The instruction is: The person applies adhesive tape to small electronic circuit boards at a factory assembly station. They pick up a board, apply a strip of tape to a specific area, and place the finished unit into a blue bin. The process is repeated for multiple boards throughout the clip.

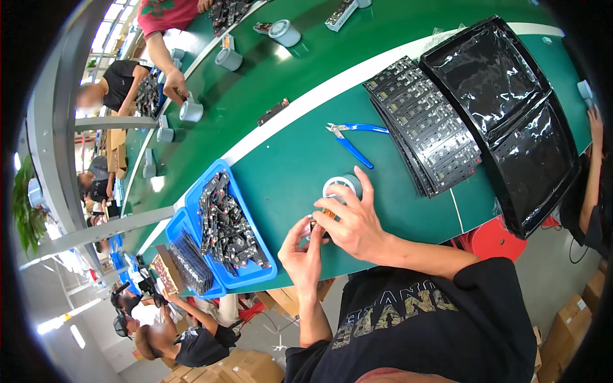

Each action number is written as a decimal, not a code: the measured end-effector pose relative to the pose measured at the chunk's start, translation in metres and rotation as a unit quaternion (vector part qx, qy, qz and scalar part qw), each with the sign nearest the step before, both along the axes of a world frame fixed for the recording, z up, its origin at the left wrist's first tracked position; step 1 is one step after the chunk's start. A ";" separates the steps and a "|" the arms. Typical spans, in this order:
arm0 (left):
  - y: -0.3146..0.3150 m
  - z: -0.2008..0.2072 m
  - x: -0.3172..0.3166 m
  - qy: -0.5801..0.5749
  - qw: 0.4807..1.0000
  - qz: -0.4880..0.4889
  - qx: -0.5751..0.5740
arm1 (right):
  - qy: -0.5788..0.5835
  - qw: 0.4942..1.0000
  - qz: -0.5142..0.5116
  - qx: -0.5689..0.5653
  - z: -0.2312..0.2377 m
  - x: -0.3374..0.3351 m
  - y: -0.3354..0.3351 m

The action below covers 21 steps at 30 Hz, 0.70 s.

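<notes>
In front of my body both hands are closed around a small grey-white round housing (341,184) with an orange-and-dark part at its near side. My right hand (354,226) curls its fingers over the housing, the index finger raised along its far side. My left hand (302,256) pinches the dark near end, thumb and fingertips together; what lies between those fingertips is mostly hidden. Beyond them a pair of blue-handled cutting pliers (352,135) lies on the green table with its jaws parted. To the left stands a blue tray (260,273) heaped with small black circuit boards (223,223).
Stacked black circuit panels (424,124) sit at right, beside a large black tray (559,159) with shiny wrapping. A loose board (273,112) lies on the green conveyor, with grey housings (284,33) along it. A co-worker's hand (175,84) touches one. A red stool (495,239) stands below the table.
</notes>
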<state>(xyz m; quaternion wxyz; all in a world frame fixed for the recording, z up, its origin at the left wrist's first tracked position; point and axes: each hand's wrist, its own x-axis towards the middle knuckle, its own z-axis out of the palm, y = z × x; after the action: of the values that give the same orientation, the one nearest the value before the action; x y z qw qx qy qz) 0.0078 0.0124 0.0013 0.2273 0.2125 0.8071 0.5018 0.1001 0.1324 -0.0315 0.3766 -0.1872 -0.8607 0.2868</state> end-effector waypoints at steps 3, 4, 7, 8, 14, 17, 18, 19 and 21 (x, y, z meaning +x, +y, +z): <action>-0.003 -0.004 -0.001 0.011 1.000 -0.005 0.021 | -0.022 0.999 0.025 0.000 0.003 -0.005 -0.001; -0.002 -0.005 -0.001 0.010 0.999 -0.004 0.030 | -0.030 0.999 0.031 0.002 0.003 -0.006 -0.001; -0.001 -0.002 0.000 0.004 0.999 -0.007 0.036 | -0.044 0.998 0.036 0.013 0.004 -0.006 0.001; -0.001 -0.001 -0.001 0.002 0.999 -0.010 0.035 | -0.042 0.999 0.030 0.018 0.004 -0.007 0.001; 0.002 -0.001 -0.002 0.011 0.999 0.002 0.045 | -0.074 0.996 0.023 0.043 0.018 0.001 0.007; 0.005 0.002 0.000 0.032 0.999 -0.013 0.021 | -0.093 0.995 0.015 0.033 0.020 0.005 0.003; 0.006 0.001 0.000 0.043 0.998 -0.017 0.031 | -0.098 0.995 0.012 0.026 0.020 0.005 0.001; 0.006 -0.001 0.001 0.054 0.997 -0.021 0.041 | -0.101 0.995 0.006 0.025 0.019 0.005 0.000; 0.007 -0.003 0.003 0.068 0.996 -0.024 0.061 | -0.107 0.994 -0.004 0.022 0.018 0.004 -0.002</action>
<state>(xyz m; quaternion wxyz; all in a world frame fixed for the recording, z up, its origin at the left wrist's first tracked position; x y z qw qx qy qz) 0.0104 0.0192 -0.0018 0.1702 0.2790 0.7836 0.5284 0.1040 0.1300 -0.0136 0.2875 -0.2118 -0.9014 0.2450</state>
